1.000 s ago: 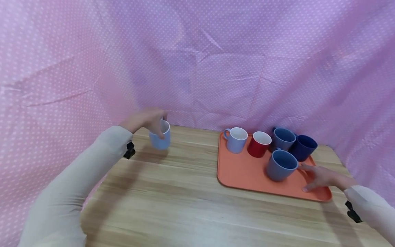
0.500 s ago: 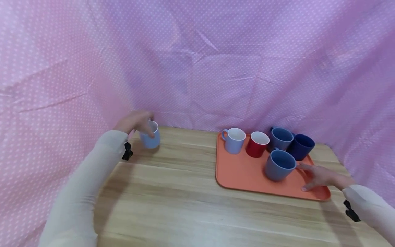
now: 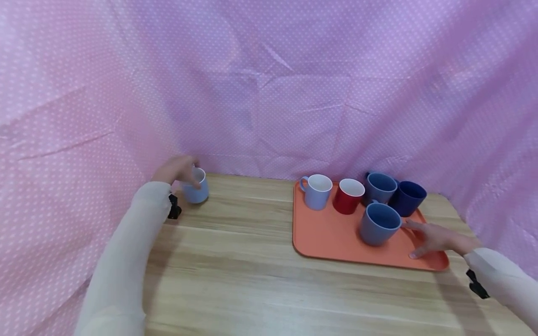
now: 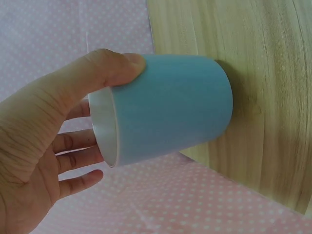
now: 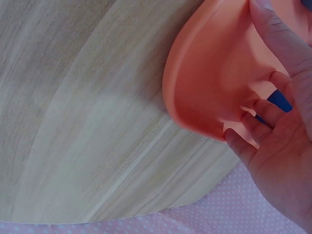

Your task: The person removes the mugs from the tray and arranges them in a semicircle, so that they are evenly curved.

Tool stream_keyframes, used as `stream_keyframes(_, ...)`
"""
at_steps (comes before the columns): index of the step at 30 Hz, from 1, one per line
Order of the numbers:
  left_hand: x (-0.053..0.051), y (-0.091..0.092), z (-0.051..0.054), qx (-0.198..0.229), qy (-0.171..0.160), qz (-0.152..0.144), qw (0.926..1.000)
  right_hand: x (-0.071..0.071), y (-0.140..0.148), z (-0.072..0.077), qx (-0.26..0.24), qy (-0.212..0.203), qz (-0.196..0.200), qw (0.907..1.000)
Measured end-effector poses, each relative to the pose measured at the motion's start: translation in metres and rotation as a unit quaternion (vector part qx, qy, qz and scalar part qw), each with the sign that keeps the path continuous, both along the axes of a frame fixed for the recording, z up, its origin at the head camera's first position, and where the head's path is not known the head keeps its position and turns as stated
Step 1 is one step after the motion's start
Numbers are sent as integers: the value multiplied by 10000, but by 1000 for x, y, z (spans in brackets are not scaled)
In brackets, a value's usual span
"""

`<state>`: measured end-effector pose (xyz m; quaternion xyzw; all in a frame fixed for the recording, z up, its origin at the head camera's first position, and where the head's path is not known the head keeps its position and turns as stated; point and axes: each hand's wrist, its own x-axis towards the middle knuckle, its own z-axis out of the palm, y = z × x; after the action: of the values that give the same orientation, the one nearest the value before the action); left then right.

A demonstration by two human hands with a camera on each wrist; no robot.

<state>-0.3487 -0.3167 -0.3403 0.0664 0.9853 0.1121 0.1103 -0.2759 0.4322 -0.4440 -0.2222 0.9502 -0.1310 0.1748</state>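
My left hand (image 3: 178, 170) grips a light blue mug (image 3: 197, 190) at the left back of the table. In the left wrist view the thumb presses the outside of the mug (image 4: 170, 107) near its rim, with the other fingers on the far side. My right hand (image 3: 435, 239) rests with spread fingers on the right end of an orange tray (image 3: 328, 238), beside a grey-blue mug (image 3: 374, 231). In the right wrist view the fingertips of the right hand (image 5: 278, 131) touch the tray (image 5: 195, 92).
Along the tray's back stand a pale blue mug (image 3: 316, 198), a red mug (image 3: 346, 203), another grey-blue mug (image 3: 378, 189) and a dark blue mug (image 3: 405, 200). Pink dotted cloth (image 3: 269, 116) hangs behind the wooden table (image 3: 235, 261) and at its sides.
My left hand has moved left with the light blue mug, towards the table's left back edge. The right hand has stayed on the tray, and the view has shifted slightly.
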Motion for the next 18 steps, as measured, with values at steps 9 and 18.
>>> stream_keyframes(9, -3, -11, -10, 185, -255, 6, 9995, 0, -3, 2, -47, -71, 17, 10000)
stream_keyframes(18, -8, -13, -13, 505, -504, 42, 9974, 1, -4, 4, -82, -62, 31, 9999)
